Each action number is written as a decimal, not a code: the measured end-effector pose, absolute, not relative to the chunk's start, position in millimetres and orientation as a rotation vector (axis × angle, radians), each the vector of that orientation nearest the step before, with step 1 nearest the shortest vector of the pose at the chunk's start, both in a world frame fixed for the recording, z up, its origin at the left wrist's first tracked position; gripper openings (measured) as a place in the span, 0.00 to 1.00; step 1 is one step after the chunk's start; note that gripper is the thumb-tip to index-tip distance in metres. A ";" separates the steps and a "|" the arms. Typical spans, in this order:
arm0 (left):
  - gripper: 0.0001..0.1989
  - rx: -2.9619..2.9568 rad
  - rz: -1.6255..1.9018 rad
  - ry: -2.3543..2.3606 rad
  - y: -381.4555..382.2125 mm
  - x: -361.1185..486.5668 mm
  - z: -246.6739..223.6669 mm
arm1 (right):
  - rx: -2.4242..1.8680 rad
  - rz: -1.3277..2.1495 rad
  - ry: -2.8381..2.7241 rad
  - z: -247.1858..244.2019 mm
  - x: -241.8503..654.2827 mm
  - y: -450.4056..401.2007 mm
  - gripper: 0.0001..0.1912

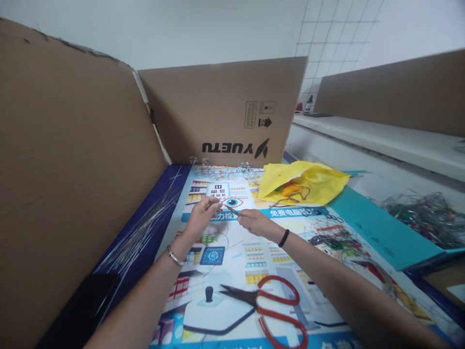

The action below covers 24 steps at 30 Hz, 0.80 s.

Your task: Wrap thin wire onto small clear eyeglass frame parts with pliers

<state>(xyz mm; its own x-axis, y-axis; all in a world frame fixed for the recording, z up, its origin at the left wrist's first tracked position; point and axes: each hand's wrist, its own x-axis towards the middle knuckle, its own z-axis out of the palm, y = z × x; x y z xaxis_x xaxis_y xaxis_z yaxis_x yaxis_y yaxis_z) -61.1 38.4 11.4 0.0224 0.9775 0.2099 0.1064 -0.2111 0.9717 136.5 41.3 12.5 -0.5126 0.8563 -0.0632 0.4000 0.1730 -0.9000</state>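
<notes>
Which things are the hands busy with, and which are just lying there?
In use:
left hand and right hand, pinching a thin wire piece between them
bundle of thin wires, close by the left hand

Lying about:
red-handled scissors
yellow bag
cardboard walls
tangled heap at far right
printed poster under it all

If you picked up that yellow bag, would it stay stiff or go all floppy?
Probably floppy: the yellow bag lies crumpled and wrinkled on the poster-covered table, like thin plastic film. It looks light for its size, though something orange shows at its opening, so that end might sag. Its smooth, shiny surface suggests it could slip a little.
</notes>
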 end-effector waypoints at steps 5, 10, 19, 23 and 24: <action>0.11 1.411 1.276 1.168 36.6 -63.1 9.1 | -1.198 1.588 -1.732 18.3 136.4 39.4 0.12; 0.10 1.359 1.303 1.193 37.1 -63.0 10.3 | -1.214 1.670 -1.681 19.7 137.7 39.6 0.12; 0.08 1.322 1.366 1.353 33.9 -57.7 11.7 | -1.184 1.804 -1.718 21.3 134.4 32.0 0.09; 0.09 1.290 1.378 1.322 33.5 -55.8 11.4 | -1.181 1.833 -1.694 19.8 131.2 29.4 0.09; 0.09 1.282 1.377 1.318 33.2 -55.1 11.5 | -1.181 1.834 -1.683 19.2 130.9 29.4 0.08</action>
<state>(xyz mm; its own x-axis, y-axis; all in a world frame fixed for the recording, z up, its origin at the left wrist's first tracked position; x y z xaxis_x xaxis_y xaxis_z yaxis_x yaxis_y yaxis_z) -55.1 33.2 11.5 -0.1460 0.9810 0.1275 0.0847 -0.1160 0.9896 130.9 29.4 19.2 -0.5722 0.7552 -0.3198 0.2537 -0.2079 -0.9447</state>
